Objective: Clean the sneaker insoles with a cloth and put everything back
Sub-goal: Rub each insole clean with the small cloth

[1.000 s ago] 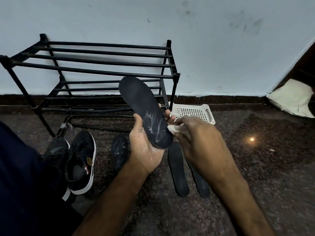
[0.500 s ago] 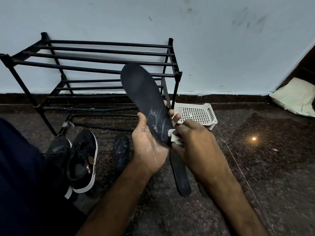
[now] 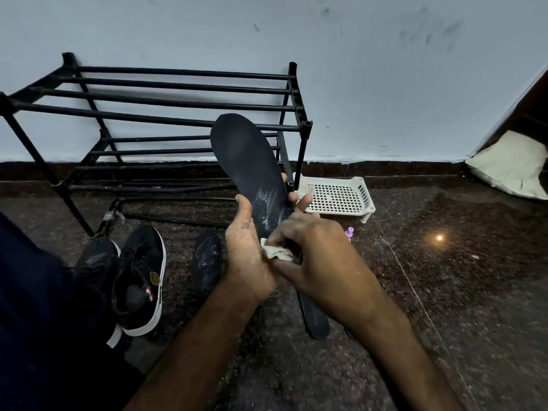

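My left hand [image 3: 247, 256] grips the heel end of a black insole [image 3: 249, 164] that points up and away, with white smears near its lower part. My right hand [image 3: 314, 259] pinches a small white cloth [image 3: 274, 252] and presses it on the insole's heel. Another black insole [image 3: 206, 261] with white scribbles lies on the floor left of my hands. A further insole [image 3: 315, 317] lies on the floor under my right wrist. Two black sneakers with white soles [image 3: 139, 280] stand at the left.
A black metal shoe rack [image 3: 178, 96] stands against the pale wall. A white perforated plastic basket [image 3: 336, 197] sits on the dark speckled floor to its right, with a small purple object [image 3: 350, 232] beside it. A pale cushion [image 3: 513, 164] lies at the far right.
My right hand with the cloth has slid down the insole from its middle edge to the heel. The insole has tilted more upright.
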The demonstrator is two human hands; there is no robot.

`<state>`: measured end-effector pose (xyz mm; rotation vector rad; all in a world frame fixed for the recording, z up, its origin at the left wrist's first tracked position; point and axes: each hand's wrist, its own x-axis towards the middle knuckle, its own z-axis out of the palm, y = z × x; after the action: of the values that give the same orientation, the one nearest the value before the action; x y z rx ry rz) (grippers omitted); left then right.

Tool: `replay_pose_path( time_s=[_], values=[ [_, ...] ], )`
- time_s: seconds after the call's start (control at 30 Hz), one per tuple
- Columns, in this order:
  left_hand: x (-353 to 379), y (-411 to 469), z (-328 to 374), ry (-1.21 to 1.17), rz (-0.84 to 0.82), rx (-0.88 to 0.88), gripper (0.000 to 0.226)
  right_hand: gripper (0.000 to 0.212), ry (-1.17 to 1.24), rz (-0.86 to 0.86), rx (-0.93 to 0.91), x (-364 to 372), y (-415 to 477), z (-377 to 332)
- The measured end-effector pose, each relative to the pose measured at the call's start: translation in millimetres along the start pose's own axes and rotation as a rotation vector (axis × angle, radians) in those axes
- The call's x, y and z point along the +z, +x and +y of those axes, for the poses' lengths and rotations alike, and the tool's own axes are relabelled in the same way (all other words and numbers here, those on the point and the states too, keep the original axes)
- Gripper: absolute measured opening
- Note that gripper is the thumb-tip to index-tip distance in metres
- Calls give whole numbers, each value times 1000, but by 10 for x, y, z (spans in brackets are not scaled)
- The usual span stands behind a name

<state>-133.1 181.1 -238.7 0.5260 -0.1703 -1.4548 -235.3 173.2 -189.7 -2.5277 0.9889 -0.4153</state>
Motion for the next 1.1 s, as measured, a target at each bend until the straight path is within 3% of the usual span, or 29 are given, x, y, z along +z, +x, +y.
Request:
replay_pose_path(
  time_s=[0.17,0.3,0.5,0.63,0.8,0.97,1.1],
  values=[
    [-17,27,6,-116,-28,30,69,17,-131,138,173,-87,-15,178],
    [-13,45,-24,-95,-3,27,72,9,33,4,41,-70,-22,24],
    [-10,38,-22,-115,-35,32,68,15,-136,166,201,-74,-10,173],
    [-4,29,-31,-72,-21,20,74,5,95,42,133,-44,-22,37],
    [-19,43,-20,-102,-36,24,69,15,-119,185,235,-77,-3,162],
    [-5,31,-22,-68,-28,25,74,9,34,38,135,-49,-15,4],
    [11,19,-11,-95,-27,33,69,19,-114,147,205,-60,-4,83]
  ],
)
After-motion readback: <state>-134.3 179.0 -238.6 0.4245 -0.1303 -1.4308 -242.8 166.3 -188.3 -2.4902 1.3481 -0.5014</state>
